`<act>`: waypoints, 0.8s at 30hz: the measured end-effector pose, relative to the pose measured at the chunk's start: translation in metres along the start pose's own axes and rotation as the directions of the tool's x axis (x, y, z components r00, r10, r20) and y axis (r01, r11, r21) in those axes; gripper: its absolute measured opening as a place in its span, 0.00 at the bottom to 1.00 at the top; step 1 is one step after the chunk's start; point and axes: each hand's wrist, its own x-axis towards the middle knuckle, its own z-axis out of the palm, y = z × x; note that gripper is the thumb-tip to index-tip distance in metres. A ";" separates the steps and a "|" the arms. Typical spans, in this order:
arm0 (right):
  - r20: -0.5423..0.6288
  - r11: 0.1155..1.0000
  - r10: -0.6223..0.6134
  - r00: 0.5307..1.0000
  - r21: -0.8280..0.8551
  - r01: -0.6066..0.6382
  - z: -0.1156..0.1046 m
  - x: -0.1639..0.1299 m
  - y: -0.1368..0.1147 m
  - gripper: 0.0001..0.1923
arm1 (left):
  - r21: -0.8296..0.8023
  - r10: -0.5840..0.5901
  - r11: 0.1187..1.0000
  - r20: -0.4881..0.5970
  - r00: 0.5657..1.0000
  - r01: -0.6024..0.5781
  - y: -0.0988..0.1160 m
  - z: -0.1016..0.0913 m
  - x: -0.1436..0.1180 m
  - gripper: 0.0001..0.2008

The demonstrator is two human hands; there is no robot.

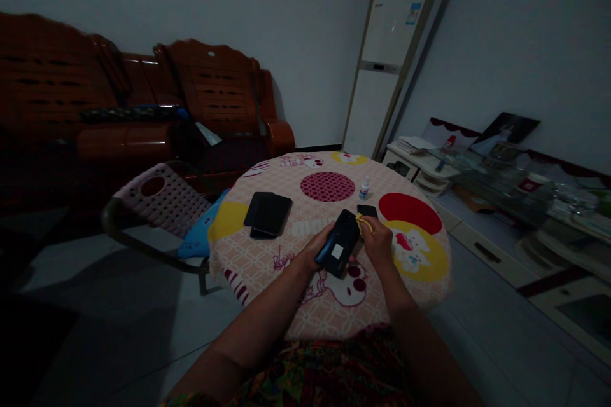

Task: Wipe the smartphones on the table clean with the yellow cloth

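Left hand point(316, 253): I see it wrapped around a dark phone point(338, 243) from the left side, holding it above the near part of the worktop point(267, 254).
Right hand point(378, 243): it pinches a small yellow cloth point(365, 223) with its fingers, pressed on the far right corner of the phone.
Phone: tilted, back side up, with a pale square label.
Far from the hands: a small white bottle point(364, 189) and a small black object point(367, 210) just behind the right hand.
Left part of worktop: two dark phones stacked point(268, 213).
Left of worktop: a pink chair point(160, 198).
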 end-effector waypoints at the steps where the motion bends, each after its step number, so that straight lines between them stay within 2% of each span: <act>1: 0.021 1.000 -0.010 1.000 0.002 0.010 0.000 -0.005 -0.001 0.13 | 0.000 0.001 1.000 -0.015 1.000 -0.001 0.000 0.000 0.001 0.32; 4: 0.123 0.998 -0.066 0.990 0.014 0.064 -0.001 -0.021 -0.004 0.12 | -0.003 0.010 1.000 -0.073 0.997 -0.010 -0.001 -0.001 0.003 0.31; 9: 0.305 0.985 -0.172 0.936 0.035 0.170 -0.004 -0.037 -0.005 0.13 | -0.014 0.044 0.999 -0.175 0.984 -0.047 0.000 -0.001 0.005 0.28; 17: 0.288 0.982 -0.157 0.945 -0.055 0.180 0.005 -0.022 -0.012 0.12 | -0.064 0.038 0.997 -0.162 0.986 -0.049 0.002 0.001 0.005 0.22; 24: 0.279 0.975 -0.158 0.947 -0.108 0.194 0.020 0.001 -0.021 0.12 | -0.051 0.031 0.998 -0.151 0.988 -0.039 0.001 -0.001 0.006 0.22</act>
